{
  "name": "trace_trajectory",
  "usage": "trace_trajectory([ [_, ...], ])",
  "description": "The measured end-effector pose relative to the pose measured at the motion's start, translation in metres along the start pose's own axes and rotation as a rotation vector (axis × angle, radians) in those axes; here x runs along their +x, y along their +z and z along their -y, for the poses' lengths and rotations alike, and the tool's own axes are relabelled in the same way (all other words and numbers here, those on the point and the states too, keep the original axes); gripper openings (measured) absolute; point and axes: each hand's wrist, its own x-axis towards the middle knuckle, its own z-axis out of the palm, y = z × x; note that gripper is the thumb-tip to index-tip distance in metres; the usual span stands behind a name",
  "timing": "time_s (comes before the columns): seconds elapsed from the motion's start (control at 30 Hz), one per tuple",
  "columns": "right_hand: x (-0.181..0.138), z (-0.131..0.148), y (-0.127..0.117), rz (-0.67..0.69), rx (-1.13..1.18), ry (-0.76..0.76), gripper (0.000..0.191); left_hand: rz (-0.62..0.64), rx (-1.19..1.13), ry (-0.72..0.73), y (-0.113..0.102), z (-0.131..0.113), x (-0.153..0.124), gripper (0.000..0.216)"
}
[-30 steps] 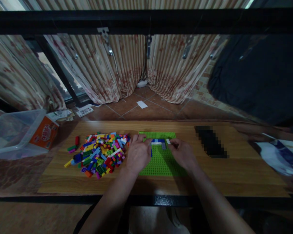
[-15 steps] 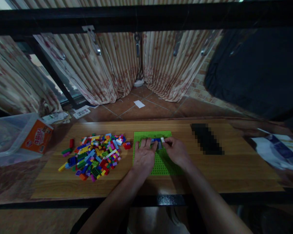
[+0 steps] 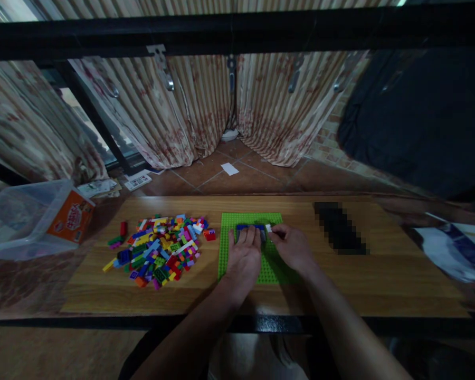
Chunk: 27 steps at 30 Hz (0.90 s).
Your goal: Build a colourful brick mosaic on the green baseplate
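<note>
We slide our open left hand point(image 3: 244, 254) toward three o'clock, maybe steadying blue bricks point(image 3: 262, 227) | right hand point(image 3: 290, 247) pinches white brick point(image 3: 268, 228)

On the table point(image 3: 388, 285), the bricks point(image 3: 162, 250) lay left of the baseplate point(image 3: 269, 259). The bin point(image 3: 21, 221) was left of the table; behind the table hung the curtains point(image 3: 277, 116).

Table point(image 3: 380, 285), brown wood grain; toward its left edge, brick pile point(image 3: 164, 248), red, yellow, blue, green and white; midway along, baseplate point(image 3: 225, 248), lime green, stud-gridded; toward its far edge, brick row point(image 3: 262, 227), dark blue; near its far right corner, small brick point(image 3: 268, 228), white
</note>
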Motion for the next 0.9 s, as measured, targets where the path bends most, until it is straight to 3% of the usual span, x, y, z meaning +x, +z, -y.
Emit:
trace_trajectory([
  [0.17, 0.0, -0.001, -0.003, -0.012, 0.009, 0.001, 0.017, -0.016, -0.09, 0.003, -0.003, 0.008, -0.006, 0.057],
  [0.3, 0.001, -0.001, -0.004, -0.008, 0.017, 0.018, 0.017, -0.072, -0.135, -0.106, -0.015, 0.022, -0.012, 0.062],
  [0.47, 0.001, 0.0, -0.005, 0.002, 0.018, 0.016, 0.016, -0.154, -0.137, -0.228, -0.024, 0.032, -0.019, 0.055],
  [0.7, -0.001, -0.002, -0.004, 0.003, 0.01, -0.039, 0.017, -0.121, -0.167, -0.176, -0.012, 0.018, -0.022, 0.05],
  [0.9, -0.013, 0.013, 0.0, 0.055, 0.121, -0.07, 0.019, -0.177, -0.37, -0.348, -0.022, 0.034, -0.008, 0.042],
])
